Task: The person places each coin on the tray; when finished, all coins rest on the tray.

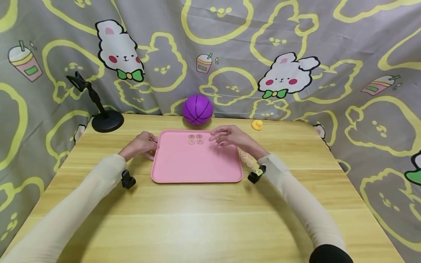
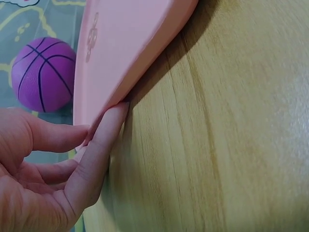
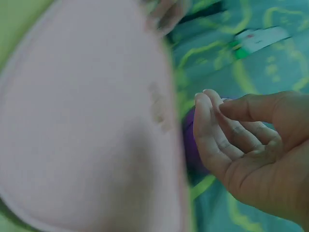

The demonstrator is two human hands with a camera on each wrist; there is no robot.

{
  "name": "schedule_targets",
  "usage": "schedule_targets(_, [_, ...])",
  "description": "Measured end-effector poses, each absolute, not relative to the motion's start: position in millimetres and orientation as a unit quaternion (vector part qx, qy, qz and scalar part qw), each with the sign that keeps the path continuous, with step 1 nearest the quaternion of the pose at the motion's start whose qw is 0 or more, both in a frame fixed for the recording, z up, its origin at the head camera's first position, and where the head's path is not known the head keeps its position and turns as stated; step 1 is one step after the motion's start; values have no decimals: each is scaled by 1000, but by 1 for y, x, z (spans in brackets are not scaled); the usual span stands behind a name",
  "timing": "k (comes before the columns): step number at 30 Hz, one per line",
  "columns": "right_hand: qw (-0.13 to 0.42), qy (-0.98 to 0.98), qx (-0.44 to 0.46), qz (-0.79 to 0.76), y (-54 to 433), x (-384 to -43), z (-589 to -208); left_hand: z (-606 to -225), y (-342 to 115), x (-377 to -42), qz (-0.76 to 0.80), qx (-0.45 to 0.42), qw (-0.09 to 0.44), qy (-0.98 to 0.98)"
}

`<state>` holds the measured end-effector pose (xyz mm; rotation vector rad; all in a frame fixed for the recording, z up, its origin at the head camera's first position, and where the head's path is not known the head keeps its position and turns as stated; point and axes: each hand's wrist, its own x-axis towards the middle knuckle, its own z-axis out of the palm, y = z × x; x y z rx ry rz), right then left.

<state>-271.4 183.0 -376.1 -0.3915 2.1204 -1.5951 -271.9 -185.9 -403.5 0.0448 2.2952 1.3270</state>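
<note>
A pink tray (image 1: 197,164) lies on the table, with several small round coin-like discs (image 1: 192,142) grouped near its far edge. My left hand (image 1: 143,143) holds the tray's left rim. In the left wrist view its thumb and fingers (image 2: 99,140) pinch that rim. Over the tray's far right part hovers my right hand (image 1: 232,137), to the right of the discs. Its fingers (image 3: 205,125) are loosely bent and the thumb is near them; nothing is visible held between them. More loose discs (image 1: 249,164) lie on the table beside the tray's right edge, partly hidden by the right wrist.
Behind the tray a purple ball (image 1: 197,110) rests against the patterned curtain (image 1: 164,22). A yellow toy duck (image 1: 257,125) sits at the back right. The black stand (image 1: 107,121) is at the back left. Wooden table (image 1: 197,226) surface extends in front.
</note>
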Motion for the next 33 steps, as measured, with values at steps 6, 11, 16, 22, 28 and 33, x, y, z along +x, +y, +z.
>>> schedule_targets(6, [203, 722, -192, -633, 200, -232, -333, -402, -183, -272, 480, 11, 239, 844])
schedule_targets(11, [171, 727, -220, -627, 210, -212, -312, -401, -184, -272, 485, 17, 238, 842])
schedule_targets(16, [165, 734, -213, -624, 220, -204, -311, -402, -185, -273, 486, 24, 240, 840])
schedule_targets(22, [171, 740, -209, -616, 231, -205, -323, -403, -185, -273, 483, 23, 239, 842])
schedule_targets(28, [153, 758, -232, -589, 245, -211, -338, -405, -186, -273, 479, 21, 242, 844])
schedule_targets(33, [138, 773, -225, -576, 263, -220, -354, -405, -185, -273, 469, 13, 243, 849])
